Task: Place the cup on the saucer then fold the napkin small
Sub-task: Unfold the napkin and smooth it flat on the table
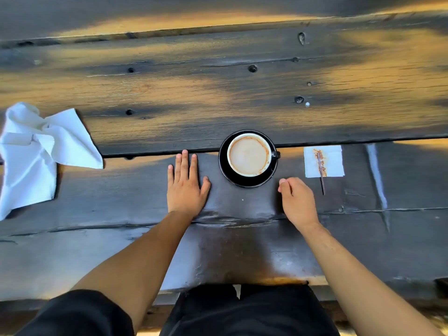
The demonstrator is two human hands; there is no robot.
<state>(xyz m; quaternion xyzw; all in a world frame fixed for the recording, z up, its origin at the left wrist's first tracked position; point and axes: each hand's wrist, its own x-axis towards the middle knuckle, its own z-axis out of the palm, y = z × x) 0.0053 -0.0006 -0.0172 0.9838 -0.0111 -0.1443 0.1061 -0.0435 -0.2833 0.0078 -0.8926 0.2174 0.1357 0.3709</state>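
**Cup seated on saucer; napkin lying loose at far left**

Left hand lay flat on the dark wooden table, palm down, fingers straight and together, holding nothing. Right hand rested just right of it, fingers loosely curled inward, also empty; thumb and fingertips pointed toward the saucer without touching it.

Between the 2 hands and slightly beyond them stood the cup, upright on the black saucer, handle turned right, pale milky coffee inside with a brown ring at the rim.

Right of the saucer, a small white paper square carried brown stains and 1 thin stir stick lying across its near edge.

White cloth napkin sat crumpled and unfolded, well apart at the table's left edge.
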